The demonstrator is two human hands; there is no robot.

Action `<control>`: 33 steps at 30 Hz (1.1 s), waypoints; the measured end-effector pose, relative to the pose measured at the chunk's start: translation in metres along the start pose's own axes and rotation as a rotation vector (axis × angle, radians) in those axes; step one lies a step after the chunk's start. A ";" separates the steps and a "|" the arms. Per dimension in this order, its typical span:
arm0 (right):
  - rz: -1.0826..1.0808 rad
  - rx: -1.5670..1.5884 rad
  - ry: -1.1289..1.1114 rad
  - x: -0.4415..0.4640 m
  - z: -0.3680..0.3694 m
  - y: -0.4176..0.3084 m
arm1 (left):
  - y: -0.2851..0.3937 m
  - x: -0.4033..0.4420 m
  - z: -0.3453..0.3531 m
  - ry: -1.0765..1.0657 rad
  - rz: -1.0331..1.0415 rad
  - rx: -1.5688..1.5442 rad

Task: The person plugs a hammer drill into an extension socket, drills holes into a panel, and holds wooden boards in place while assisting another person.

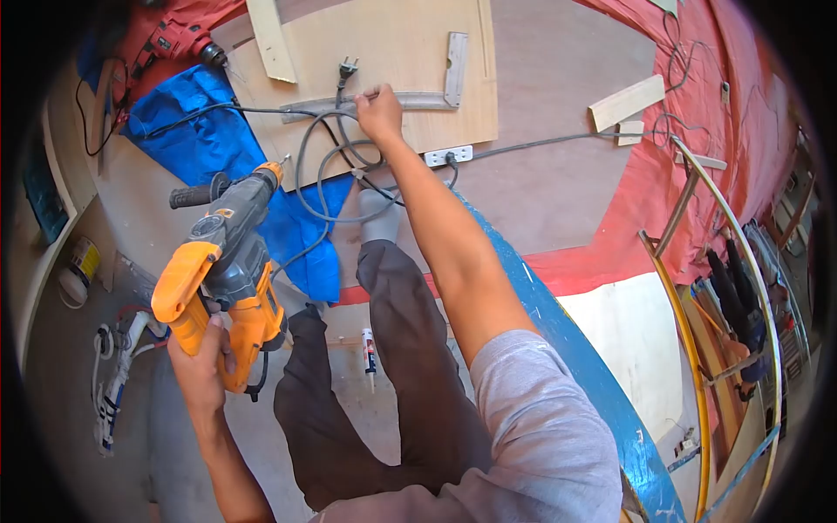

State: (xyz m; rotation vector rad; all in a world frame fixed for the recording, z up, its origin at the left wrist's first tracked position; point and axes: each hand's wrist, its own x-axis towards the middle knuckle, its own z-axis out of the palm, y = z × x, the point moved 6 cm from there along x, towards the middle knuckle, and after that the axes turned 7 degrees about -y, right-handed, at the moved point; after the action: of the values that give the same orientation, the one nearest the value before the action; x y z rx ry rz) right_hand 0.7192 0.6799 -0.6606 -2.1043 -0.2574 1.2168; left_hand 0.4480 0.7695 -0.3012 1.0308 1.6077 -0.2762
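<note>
My left hand (202,362) is wrapped round the rear handle of an orange and black rotary hammer drill (235,231), which points up and away with a bit in its chuck. My right hand (380,113) is closed on the drill's looped power cord (301,179), over a plywood sheet (418,52). Just beyond that hand, the cord's two-pin plug (347,70) stands free. A metal carpenter's square (454,71) lies on the plywood beside my fingers. A white power strip (449,156) with another plug in it is near my right forearm.
A red drill (170,42) lies at the upper left near a blue tarp (187,113). A sealant tube (369,349) is on the floor between my legs. Along the right run a blue board (558,336) and a ladder-like frame (676,349). Wood offcuts (626,103) lie beyond.
</note>
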 end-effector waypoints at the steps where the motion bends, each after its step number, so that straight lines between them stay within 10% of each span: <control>1: 0.038 -0.061 0.009 -0.002 -0.001 -0.001 | 0.000 -0.001 0.002 -0.007 0.001 -0.013; 7: 0.028 -0.342 -0.129 0.020 0.030 -0.011 | 0.007 0.000 0.005 -0.007 -0.006 -0.011; 13: -0.389 -0.662 0.260 -0.027 -0.072 0.058 | 0.003 -0.001 0.002 -0.026 -0.001 0.034; 16: 0.301 -0.889 -0.084 -0.073 -0.130 0.087 | 0.000 0.001 0.001 -0.022 0.004 -0.012; 33: 0.045 -1.214 -0.580 -0.063 -0.124 0.141 | 0.004 -0.001 0.003 -0.024 -0.008 0.008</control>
State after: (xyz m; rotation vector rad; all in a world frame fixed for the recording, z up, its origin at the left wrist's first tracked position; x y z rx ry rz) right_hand 0.7643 0.4870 -0.6673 -2.5852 -1.5308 1.9711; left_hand 0.4529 0.7693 -0.2999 1.0238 1.5903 -0.2990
